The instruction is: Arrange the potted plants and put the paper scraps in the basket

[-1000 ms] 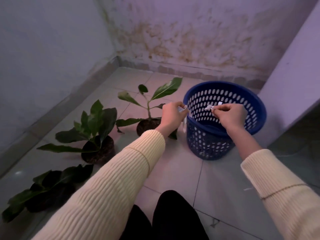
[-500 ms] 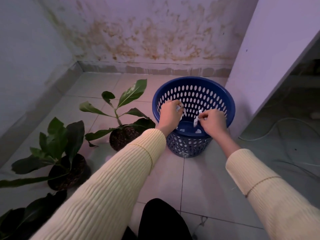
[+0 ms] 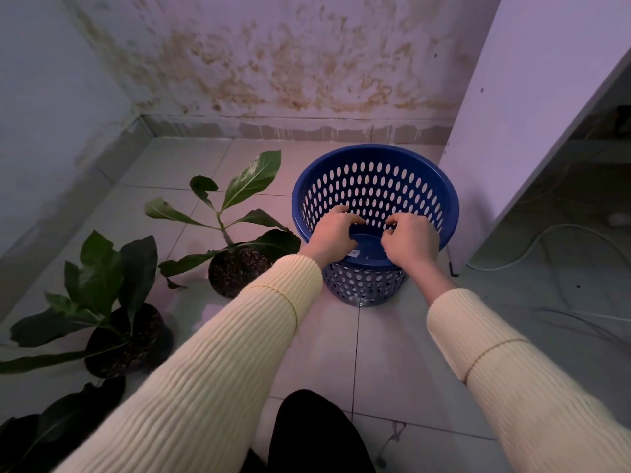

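Observation:
A blue perforated basket (image 3: 375, 158) stands on the tiled floor near the back wall. Both hands hover over its near rim, side by side. My left hand (image 3: 333, 235) has its fingers spread and curled, holding nothing. My right hand (image 3: 411, 238) is likewise open and empty. A white paper scrap (image 3: 353, 253) lies on the basket's bottom, just beside my left hand. Three potted plants stand in a row to the left: one (image 3: 235, 264) next to the basket, one (image 3: 126, 339) nearer me, and one (image 3: 41, 435) at the bottom left corner.
A white furniture panel (image 3: 532, 107) rises just right of the basket, with cables (image 3: 546, 233) on the floor behind it. Stained walls meet in the corner at left. My dark-clothed knee (image 3: 317, 435) is at the bottom centre.
The white scraps that both hands held over the basket are gone from my fingers. Both hands have opened over the rim, and a scrap now lies inside the basket.

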